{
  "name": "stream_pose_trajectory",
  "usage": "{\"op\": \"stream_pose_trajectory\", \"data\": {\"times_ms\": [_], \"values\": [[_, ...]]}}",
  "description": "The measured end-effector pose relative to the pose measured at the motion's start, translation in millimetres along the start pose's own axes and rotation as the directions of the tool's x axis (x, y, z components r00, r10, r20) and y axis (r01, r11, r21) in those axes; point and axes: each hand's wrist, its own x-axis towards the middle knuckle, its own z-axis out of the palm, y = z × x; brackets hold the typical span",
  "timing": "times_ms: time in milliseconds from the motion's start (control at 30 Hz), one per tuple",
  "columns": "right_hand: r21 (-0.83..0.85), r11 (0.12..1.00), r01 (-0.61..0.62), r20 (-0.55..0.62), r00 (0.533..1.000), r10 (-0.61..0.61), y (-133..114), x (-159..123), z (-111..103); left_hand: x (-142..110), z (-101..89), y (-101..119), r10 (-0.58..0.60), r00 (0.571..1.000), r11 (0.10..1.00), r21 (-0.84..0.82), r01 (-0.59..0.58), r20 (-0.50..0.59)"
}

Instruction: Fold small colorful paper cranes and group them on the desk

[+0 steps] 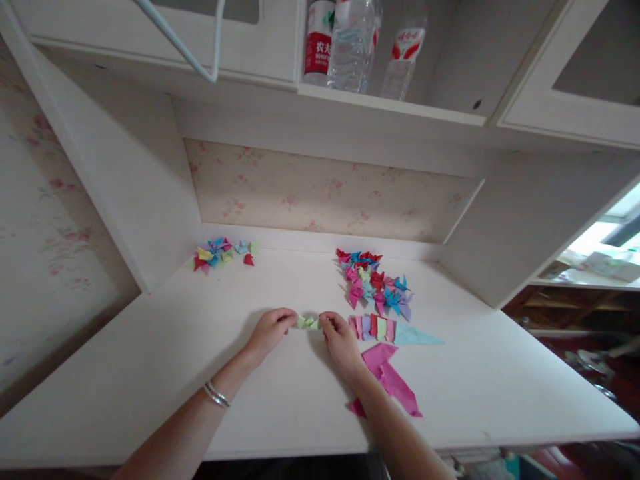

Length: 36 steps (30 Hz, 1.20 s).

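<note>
Between my two hands is a small light green folded paper piece point(309, 323), just above or on the white desk. My left hand point(273, 331) pinches its left end, and my right hand point(341, 340) grips its right end. Right of my right hand lies a row of small folded papers point(373, 327) in pink, purple, red and green, with a pale blue pointed paper point(417, 335) at its right end. A larger magenta folded paper point(395, 383) rests partly hidden under my right forearm.
Folded paper figures point(377, 283) in many colours cluster at the back right of the desk point(280, 407). A smaller pile point(215, 252) sits at the back left. Overhead, a shelf point(390, 107) holds plastic bottles point(350, 50), and a pale bent tube point(187, 50) hangs down.
</note>
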Motion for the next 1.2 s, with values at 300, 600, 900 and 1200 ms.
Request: {"op": "stream_pose_trajectory", "data": {"times_ms": [300, 600, 900, 1200], "values": [[-0.033, 0.997, 0.066, -0.041, 0.997, -0.068, 5, 0, 2, -4, 5.5, -11, 0.309, 0.950, 0.864, 0.403, -0.302, 0.050], [0.020, 1.000, 0.008, -0.028, 1.000, -0.008, 7, -1, 1, 12, 0.2, -17, 0.401, 0.914, 0.701, 0.620, -0.352, 0.066], [-0.135, 0.991, 0.023, 0.185, 0.983, 0.002, -2, -4, 0, 120, 38.6, 26, 0.451, 0.889, 0.683, 0.613, -0.397, 0.074], [-0.289, 0.954, 0.084, 0.296, 0.955, 0.006, -11, -2, -3, 219, 156.5, 104, 0.399, 0.893, 0.585, 0.693, -0.421, 0.206]]}}
